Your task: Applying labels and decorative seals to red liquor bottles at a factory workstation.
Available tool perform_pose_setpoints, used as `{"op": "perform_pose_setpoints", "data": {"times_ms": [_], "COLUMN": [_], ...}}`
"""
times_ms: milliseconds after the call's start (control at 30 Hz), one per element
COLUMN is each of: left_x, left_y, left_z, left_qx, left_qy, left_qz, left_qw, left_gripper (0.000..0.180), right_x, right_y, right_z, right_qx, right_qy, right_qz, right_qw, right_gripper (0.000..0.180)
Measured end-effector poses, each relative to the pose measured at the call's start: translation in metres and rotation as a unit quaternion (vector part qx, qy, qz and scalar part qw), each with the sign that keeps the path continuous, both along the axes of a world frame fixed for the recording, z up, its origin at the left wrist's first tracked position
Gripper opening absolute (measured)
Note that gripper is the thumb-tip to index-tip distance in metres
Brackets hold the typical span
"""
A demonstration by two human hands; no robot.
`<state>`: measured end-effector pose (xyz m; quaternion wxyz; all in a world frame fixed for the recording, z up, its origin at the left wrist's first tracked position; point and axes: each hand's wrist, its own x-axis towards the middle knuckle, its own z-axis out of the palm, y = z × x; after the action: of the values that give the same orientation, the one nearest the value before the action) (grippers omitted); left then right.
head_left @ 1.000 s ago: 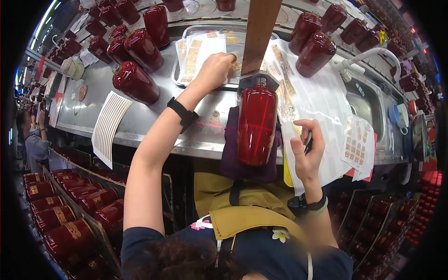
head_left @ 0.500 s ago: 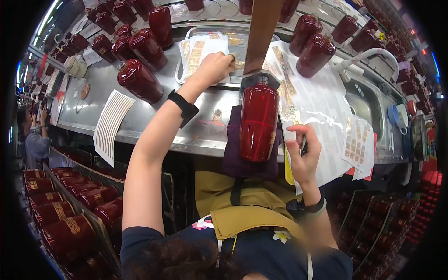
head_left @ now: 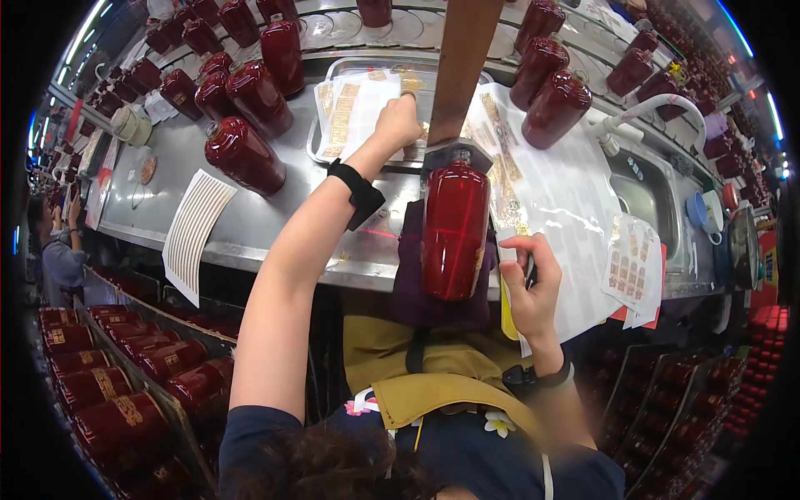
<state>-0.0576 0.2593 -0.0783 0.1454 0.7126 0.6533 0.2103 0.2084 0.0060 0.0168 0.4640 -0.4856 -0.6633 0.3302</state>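
Note:
A dark red glass bottle [head_left: 455, 233] lies tilted in front of me on a dark purple cloth [head_left: 408, 279], its neck against a holder at the foot of a brown post. Over a metal tray [head_left: 313, 137] with sheets of gold decals [head_left: 342, 117], my left hand [head_left: 398, 123] is closed. Its fingers curl down and away, so whatever they pinch is hidden. Right of the bottle, my right hand [head_left: 533, 283] has its fingers curled around a thin dark tool [head_left: 531, 271], partly hidden by the hand. Thumb and index finger are close to the bottle's side without clearly touching it.
Several red bottles [head_left: 243, 157] stand on the steel counter at left, beside a striped sheet [head_left: 198, 233]. At right are a plastic-covered sheet [head_left: 571, 225], decal sheets [head_left: 632, 271], a white faucet [head_left: 658, 104] and a sink [head_left: 654, 196]. Crates of bottles [head_left: 125, 417] sit below left.
My left hand and forearm have shifted right over the tray. My right hand stays beside the bottle with the tool. Bottles on the far track have moved right, and the whole view has shifted slightly.

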Motion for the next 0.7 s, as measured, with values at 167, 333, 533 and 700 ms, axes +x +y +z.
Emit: {"op": "perform_pose_setpoints", "data": {"times_ms": [167,333,533,700], "left_x": [0.012,0.021,0.006,-0.004], "left_y": [0.002,-0.003,-0.003,-0.019], "left_z": [0.0,0.017,0.009,0.028], "left_qx": [-0.013,-0.066,-0.058,-0.071], "left_qy": [0.024,0.017,-0.004,-0.106], "left_qz": [0.011,0.03,0.015,-0.016], "left_qw": [1.0,0.997,0.998,0.992], "left_gripper": [0.037,0.043,0.051,0.037], "right_x": [0.003,0.002,0.0,-0.008], "right_y": [0.003,0.003,0.0,-0.007], "right_z": [-0.003,0.0,0.005,0.016], "right_qx": [-0.011,-0.007,0.017,0.048], "right_qy": [0.004,0.0,-0.021,-0.065], "right_qz": [0.0,0.007,0.016,0.031], "right_qw": [1.0,1.0,1.0,0.996], "right_gripper": [0.028,0.027,0.027,0.032]}}
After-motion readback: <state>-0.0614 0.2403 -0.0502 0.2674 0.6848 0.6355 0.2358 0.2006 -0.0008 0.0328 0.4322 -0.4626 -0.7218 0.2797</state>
